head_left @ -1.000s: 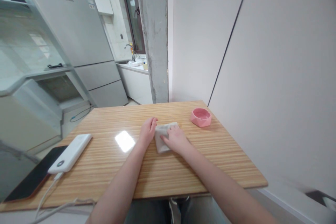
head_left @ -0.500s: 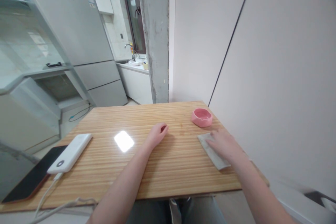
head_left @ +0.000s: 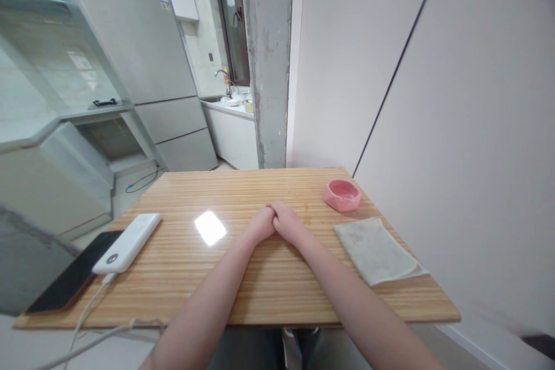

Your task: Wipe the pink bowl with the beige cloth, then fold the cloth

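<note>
My left hand (head_left: 262,224) and my right hand (head_left: 287,222) are clasped together over the middle of the wooden table. Both have closed fingers, pressed against each other, and no object shows in them. To the right of my right hand lies a grey cloth (head_left: 376,250), spread flat and apart from it. A pink ashtray (head_left: 342,196) stands just beyond the cloth, near the table's right edge.
On the left of the table (head_left: 191,191), a white power bank (head_left: 128,243) with a cable (head_left: 89,303) plugged in rests partly on a black, flat, tablet-like thing (head_left: 65,277). A wall (head_left: 433,156) runs along the right side. A fridge (head_left: 134,40) stands behind.
My right hand has let go of the cloth and moved left to join my left hand. The cloth now lies uncovered. The whole view has shifted slightly.
</note>
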`<state>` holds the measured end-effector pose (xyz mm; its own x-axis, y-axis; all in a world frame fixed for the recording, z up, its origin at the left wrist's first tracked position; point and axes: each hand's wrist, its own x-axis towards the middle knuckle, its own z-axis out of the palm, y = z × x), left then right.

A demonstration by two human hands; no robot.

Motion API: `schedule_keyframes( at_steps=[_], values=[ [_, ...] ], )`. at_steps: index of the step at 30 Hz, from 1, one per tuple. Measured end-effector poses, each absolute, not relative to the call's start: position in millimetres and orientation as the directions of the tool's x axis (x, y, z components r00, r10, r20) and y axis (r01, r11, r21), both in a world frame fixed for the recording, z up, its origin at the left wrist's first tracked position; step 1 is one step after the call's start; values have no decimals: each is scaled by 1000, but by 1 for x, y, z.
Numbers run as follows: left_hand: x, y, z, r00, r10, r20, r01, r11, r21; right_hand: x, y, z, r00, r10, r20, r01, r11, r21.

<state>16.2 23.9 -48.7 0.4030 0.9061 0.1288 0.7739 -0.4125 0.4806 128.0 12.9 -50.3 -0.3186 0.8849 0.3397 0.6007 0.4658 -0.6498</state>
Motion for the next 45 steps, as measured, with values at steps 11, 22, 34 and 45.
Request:
schedule_keyframes(
  at_steps=[11, 22, 34, 45],
  values=[
    [18, 20, -43, 400, 908, 127, 759, -405, 510, 131, 10, -42, -321, 891, 322, 632, 455, -628],
    [15, 21, -45, 441, 878, 186, 649, -456, 609, 217, 16, -3, 364, 674, 643, 887, -41, -460],
    [15, 23, -48, 445, 880, 164, 640, -441, 629, 252, 19, -15, 439, 892, 103, 867, -391, -309],
    [8, 19, -31, 349, 756, 553, 686, -608, 399, 203, 23, -23, -120, 917, 379, 902, 260, -345]
  ],
)
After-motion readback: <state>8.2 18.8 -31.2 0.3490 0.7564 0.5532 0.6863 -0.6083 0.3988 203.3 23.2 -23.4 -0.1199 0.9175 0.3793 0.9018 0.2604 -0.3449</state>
